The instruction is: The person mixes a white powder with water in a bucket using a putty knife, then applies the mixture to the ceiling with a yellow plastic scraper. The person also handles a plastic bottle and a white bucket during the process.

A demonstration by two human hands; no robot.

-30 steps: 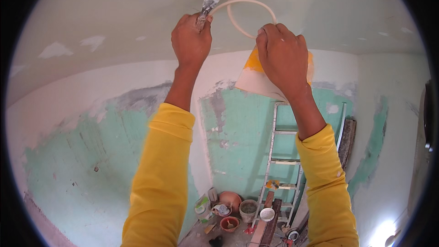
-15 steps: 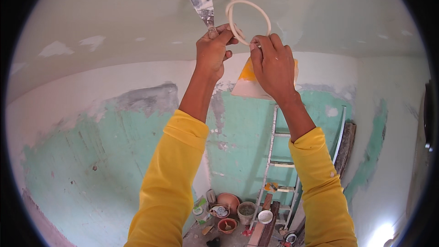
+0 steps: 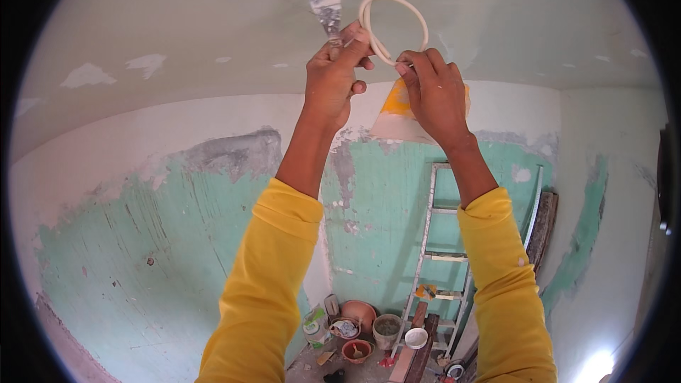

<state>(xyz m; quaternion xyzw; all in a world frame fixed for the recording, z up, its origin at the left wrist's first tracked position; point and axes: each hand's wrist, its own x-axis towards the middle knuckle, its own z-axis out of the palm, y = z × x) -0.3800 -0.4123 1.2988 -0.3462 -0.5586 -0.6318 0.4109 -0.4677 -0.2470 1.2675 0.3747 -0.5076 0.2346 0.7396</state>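
Raised up to the ceiling, my left hand [image 3: 332, 81] is closed around the handle of a putty knife [image 3: 324, 1], its blade smeared white and pointing up. The thumb and fingers of that hand also press against a looped cream cable [image 3: 423, 21], which comes out of a hole in the ceiling. At the loop's lower right, my right hand [image 3: 438, 96] pinches the same cable between thumb and fingers. A yellow and whitish flat spreader [image 3: 399, 115] is tucked in the right hand, partly hidden behind it.
An aluminium ladder [image 3: 424, 255] leans on the patchy green wall [image 3: 376, 220], with wooden boards [image 3: 424, 344] beside it. Below on the floor stand a grey bucket [image 3: 386, 330], an orange basin [image 3: 360, 312] and a red bowl [image 3: 357, 350]. White patches mark the ceiling [image 3: 213, 28].
Both hands, the cable loop and the background sit slightly further right in the picture. My left thumb has moved up against the cable, and the putty knife is slightly higher.
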